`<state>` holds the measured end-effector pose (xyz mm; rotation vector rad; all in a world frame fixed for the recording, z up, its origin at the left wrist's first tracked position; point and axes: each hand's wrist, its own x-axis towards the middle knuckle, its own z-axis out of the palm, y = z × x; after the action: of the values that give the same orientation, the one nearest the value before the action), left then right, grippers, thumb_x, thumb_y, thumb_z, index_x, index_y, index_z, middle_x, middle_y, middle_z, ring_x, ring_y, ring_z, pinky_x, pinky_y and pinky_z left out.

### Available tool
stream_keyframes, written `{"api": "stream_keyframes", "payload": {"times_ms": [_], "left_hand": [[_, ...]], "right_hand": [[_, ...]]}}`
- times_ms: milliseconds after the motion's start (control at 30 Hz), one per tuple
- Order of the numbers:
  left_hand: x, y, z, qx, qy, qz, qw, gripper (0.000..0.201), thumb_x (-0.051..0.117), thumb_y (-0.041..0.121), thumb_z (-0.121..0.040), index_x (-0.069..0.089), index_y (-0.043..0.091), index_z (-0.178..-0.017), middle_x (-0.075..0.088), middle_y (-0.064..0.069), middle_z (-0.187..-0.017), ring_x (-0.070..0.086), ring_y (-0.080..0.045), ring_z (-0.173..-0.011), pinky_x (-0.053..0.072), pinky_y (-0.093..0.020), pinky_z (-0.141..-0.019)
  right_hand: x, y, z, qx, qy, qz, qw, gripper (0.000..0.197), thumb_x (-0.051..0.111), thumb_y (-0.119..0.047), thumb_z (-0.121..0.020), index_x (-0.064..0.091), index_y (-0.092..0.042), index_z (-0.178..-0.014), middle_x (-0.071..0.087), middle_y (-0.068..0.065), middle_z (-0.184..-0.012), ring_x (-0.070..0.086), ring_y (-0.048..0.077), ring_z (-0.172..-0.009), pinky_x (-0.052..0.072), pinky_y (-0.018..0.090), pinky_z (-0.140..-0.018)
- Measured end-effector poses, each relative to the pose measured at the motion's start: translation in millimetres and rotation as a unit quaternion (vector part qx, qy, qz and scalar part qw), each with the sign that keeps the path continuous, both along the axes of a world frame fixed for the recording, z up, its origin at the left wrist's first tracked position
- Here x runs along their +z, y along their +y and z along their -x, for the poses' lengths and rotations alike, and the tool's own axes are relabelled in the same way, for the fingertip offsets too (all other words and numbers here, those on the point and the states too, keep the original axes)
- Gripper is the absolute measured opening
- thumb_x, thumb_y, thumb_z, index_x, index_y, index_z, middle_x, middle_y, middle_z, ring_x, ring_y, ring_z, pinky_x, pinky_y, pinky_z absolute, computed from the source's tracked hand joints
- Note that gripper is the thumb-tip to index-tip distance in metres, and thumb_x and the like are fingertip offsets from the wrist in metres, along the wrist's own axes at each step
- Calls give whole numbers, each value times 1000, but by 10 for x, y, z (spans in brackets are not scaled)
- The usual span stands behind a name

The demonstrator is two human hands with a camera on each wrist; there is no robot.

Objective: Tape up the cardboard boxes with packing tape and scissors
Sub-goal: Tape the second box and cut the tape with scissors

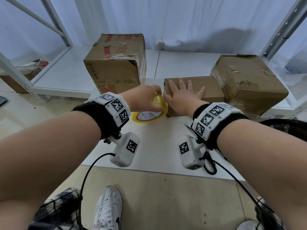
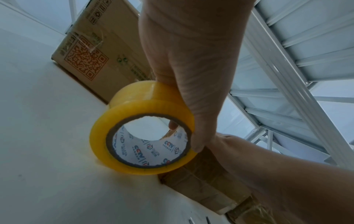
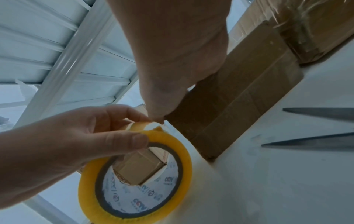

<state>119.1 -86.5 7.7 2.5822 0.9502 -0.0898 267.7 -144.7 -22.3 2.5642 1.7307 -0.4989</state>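
My left hand (image 1: pixel 149 95) grips a yellow packing tape roll (image 1: pixel 150 107) tilted on its edge on the white table, thumb on the outside (image 2: pixel 195 136) and fingers over the far side. The roll touches the left end of a small flat cardboard box (image 1: pixel 209 92). On top of that box my right hand (image 1: pixel 184 92) lies flat with spread fingers. Its thumb (image 3: pixel 157 115) reaches down to the box's left corner beside the roll (image 3: pixel 138 174). Open scissors (image 3: pixel 316 128) lie on the table to the right, their black handles (image 1: pixel 210 166) showing under my right wrist.
A tall printed cardboard box (image 1: pixel 114 63) stands at the back left. A larger, tape-wrapped box (image 1: pixel 245 83) sits at the right, touching the small one. White metal racks (image 1: pixel 54 25) flank the low white table (image 1: pixel 157 146). My shoes stand on the floor below its front edge.
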Motion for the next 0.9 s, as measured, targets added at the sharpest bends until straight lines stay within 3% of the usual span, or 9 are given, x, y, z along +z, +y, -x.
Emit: {"api": "stream_keyframes", "payload": {"times_ms": [133, 233, 333, 400, 500, 567, 633, 767, 900], "left_hand": [[4, -25, 31, 4, -6, 22, 1000, 61, 68, 44, -83, 43, 22, -135, 56, 3, -106, 56, -16, -90, 45, -24, -75], [4, -83, 14, 17, -12, 37, 999, 62, 68, 44, -83, 41, 22, -135, 56, 0, -109, 56, -16, -87, 44, -24, -72], [57, -159, -48, 43, -18, 53, 998, 60, 68, 42, -84, 39, 21, -133, 54, 0, -102, 54, -15, -80, 42, -25, -66], [82, -240, -100, 53, -12, 57, 997, 57, 67, 42, -85, 40, 21, -130, 54, -1, -99, 54, -16, -81, 42, -26, -64], [75, -378, -144, 63, 2, 59, 996, 48, 63, 41, -87, 43, 20, -126, 54, -4, -105, 55, -21, -88, 43, -28, -65], [76, -460, -157, 68, 8, 57, 996, 45, 61, 41, -88, 46, 20, -125, 53, -4, -108, 54, -21, -89, 42, -28, -65], [91, -514, -145, 71, 4, 54, 996, 46, 62, 42, -88, 47, 19, -125, 52, -3, -110, 53, -21, -91, 42, -27, -69], [67, -604, -58, 87, -20, 58, 994, 45, 63, 40, -87, 50, 20, -125, 52, -4, -112, 52, -21, -94, 41, -28, -74], [26, -664, 32, 98, -42, 66, 992, 47, 64, 40, -87, 51, 22, -128, 53, -3, -116, 52, -21, -101, 45, -30, -82]], "right_hand": [[11, 1, -80, 37, 11, 9, 999, 59, 19, -49, -100, -5, -35, -153, -13, -5, -161, -15, 25, -148, -12, 67, -109], [68, -97, -196, 68, 74, -39, 994, 55, 26, -42, -102, 11, -32, -153, 1, -5, -162, -5, 17, -149, -10, 57, -115], [154, -305, -294, 52, 122, -168, 977, 46, 45, -29, -99, 40, -18, -143, 38, 6, -150, 30, 23, -140, 19, 46, -117], [178, -485, -343, 24, 82, -215, 973, 30, 52, -22, -95, 54, -14, -124, 53, 9, -127, 48, 25, -119, 39, 41, -104], [164, -758, -336, -26, 43, -80, 996, 12, 55, -21, -92, 56, -11, -98, 59, 9, -104, 55, 26, -96, 48, 38, -84], [118, -925, -296, -29, -3, 65, 997, 19, 61, -24, -90, 56, -5, -87, 60, 9, -89, 56, 25, -81, 46, 32, -70], [71, -1090, -259, -41, -30, 146, 988, 25, 65, -25, -88, 54, -6, -77, 55, 6, -75, 55, 26, -77, 44, 31, -66], [-84, -1362, -213, -89, -2, 159, 983, 26, 65, -26, -88, 58, -3, -99, 62, 10, -95, 61, 28, -93, 48, 33, -76], [-127, -1457, -185, -123, 44, 86, 988, 38, 65, -22, -88, 53, -1, -118, 58, 16, -115, 57, 31, -102, 49, 35, -83]]}}
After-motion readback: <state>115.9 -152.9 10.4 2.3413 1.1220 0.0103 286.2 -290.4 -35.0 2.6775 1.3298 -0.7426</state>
